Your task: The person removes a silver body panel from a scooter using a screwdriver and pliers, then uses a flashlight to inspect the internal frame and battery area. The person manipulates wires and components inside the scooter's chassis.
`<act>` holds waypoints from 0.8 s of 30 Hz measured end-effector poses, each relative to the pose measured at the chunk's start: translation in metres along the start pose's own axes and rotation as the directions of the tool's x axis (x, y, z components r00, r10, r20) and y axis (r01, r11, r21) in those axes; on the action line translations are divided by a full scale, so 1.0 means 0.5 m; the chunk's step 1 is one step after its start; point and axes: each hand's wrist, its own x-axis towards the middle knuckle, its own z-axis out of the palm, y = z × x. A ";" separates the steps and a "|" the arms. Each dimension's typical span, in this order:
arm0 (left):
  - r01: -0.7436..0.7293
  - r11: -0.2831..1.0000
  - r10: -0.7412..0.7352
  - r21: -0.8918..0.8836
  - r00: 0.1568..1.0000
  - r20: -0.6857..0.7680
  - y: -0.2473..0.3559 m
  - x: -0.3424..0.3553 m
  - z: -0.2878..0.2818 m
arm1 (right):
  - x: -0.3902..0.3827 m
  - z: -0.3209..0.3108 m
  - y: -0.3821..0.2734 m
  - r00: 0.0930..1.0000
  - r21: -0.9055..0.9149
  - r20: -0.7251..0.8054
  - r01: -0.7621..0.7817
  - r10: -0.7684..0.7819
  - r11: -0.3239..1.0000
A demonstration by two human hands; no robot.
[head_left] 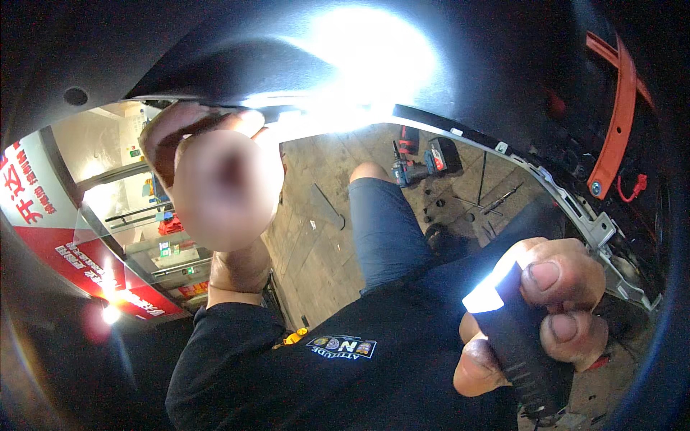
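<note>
left arm raised; bare forearm (241, 276) runs up the view. left hand (219, 176) high, mostly blurred, fingers bent rightward at its top edge; grip can't be judged. right hand (564, 291) low at right, well apart from the left, nearer the camera; digits curled in a closed hold, two fingernails visible. one knee (369, 172) bent, between the hands.

Head cam, L lens of side-by-side pr, wide fisheye. Looks down fr wearer's head, v. close to torch (528, 352). Rel. to torch: wearer's shirt (345, 388) to L, near, seen fr above; floor (309, 169) upper L, farther off; dark panel (230, 68) above, fills top of view; red-and-white sign (36, 194) far L, distant. Edges bow twd rim.
</note>
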 end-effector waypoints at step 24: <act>0.054 0.998 -0.058 -0.038 0.992 -0.109 -0.009 -0.008 0.011 | -0.024 -0.057 0.012 0.997 -0.474 -0.063 -0.077 0.053 0.877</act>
